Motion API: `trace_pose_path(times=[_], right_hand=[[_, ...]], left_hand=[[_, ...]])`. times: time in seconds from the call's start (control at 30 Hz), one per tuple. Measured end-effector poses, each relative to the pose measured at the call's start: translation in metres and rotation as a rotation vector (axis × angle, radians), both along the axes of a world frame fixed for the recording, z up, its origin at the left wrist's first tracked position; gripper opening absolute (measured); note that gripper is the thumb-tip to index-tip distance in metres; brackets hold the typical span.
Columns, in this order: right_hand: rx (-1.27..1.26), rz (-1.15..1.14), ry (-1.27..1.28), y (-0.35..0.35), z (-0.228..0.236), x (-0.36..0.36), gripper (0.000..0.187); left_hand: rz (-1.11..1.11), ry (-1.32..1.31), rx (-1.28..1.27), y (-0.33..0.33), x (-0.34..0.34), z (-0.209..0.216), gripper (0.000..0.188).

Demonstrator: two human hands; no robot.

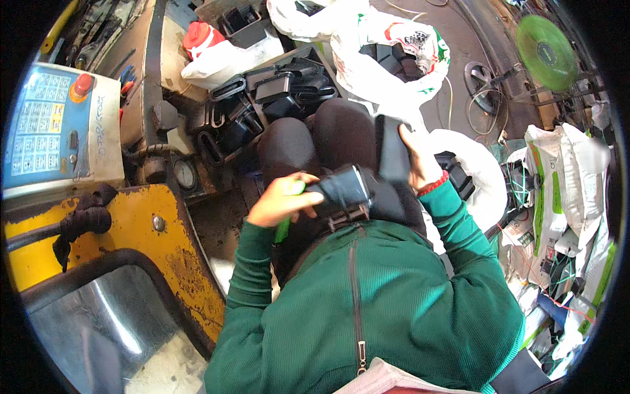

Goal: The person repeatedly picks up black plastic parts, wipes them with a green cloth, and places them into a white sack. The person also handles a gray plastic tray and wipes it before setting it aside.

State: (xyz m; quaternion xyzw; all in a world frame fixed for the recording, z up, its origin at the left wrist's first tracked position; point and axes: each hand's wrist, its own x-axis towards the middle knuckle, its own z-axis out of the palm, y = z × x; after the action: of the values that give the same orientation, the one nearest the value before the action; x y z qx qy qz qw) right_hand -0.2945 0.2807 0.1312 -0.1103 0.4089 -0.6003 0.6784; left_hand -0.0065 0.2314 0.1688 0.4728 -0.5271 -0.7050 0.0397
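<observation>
My left hand [285, 200] is closed around one end of a glossy black plastic part [344, 189] above my lap. A bright green strip, perhaps a tool's handle, shows at the same hand; its kind is unclear. To the right, my right hand [421, 157] grips a dark, flat-faced rectangular plastic piece [392, 150] by its right edge, with the thumb on top. The two pieces are apart. Beyond my knees stands a crate of black hollow plastic parts [282, 88], stacked at various angles.
White sacks [361, 49] with black parts stand ahead, another white sack [482, 171] at my right. A control panel [49, 131] with a red button and a yellow machine door [164, 243] are on the left. A green fan [546, 52] stands far right, above piled bags [558, 190].
</observation>
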Motion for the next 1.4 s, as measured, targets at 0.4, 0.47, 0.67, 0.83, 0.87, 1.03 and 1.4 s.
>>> trace_pose_path(times=[0.4, 0.47, 0.67, 0.83, 0.87, 1.03, 1.4], right_hand=[[-0.261, 0.008, -0.301, -0.044, 0.004, 0.063, 0.033], [-0.292, 0.0, -0.267, -0.047, 0.005, 0.07, 0.032], [-0.317, 0.392, 0.082, -0.058, 0.011, 0.027, 0.037], [-0.331, 0.145, 0.398, -0.069, 0.003, 0.05, 0.037], [-0.31, 0.085, 0.442, -0.07, -0.009, 0.05, 0.037], [-0.377, -0.146, 0.646, -0.071, -0.03, 0.068, 0.037], [-0.406, -0.189, 0.876, -0.074, -0.039, 0.069, 0.051]], left_hand=[[0.252, 0.16, -0.363, -0.058, -0.033, 0.027, 0.041], [0.21, 0.132, -0.329, -0.069, -0.041, 0.03, 0.041], [-0.176, 0.208, -0.54, -0.114, -0.032, 0.017, 0.03], [0.235, 0.333, -0.733, -0.118, -0.048, 0.022, 0.025], [0.457, 0.321, -0.668, -0.122, -0.041, 0.014, 0.024], [0.798, 0.351, -0.554, -0.084, -0.034, -0.037, 0.026], [-0.001, -0.085, -1.192, -0.062, -0.07, -0.009, 0.029]])
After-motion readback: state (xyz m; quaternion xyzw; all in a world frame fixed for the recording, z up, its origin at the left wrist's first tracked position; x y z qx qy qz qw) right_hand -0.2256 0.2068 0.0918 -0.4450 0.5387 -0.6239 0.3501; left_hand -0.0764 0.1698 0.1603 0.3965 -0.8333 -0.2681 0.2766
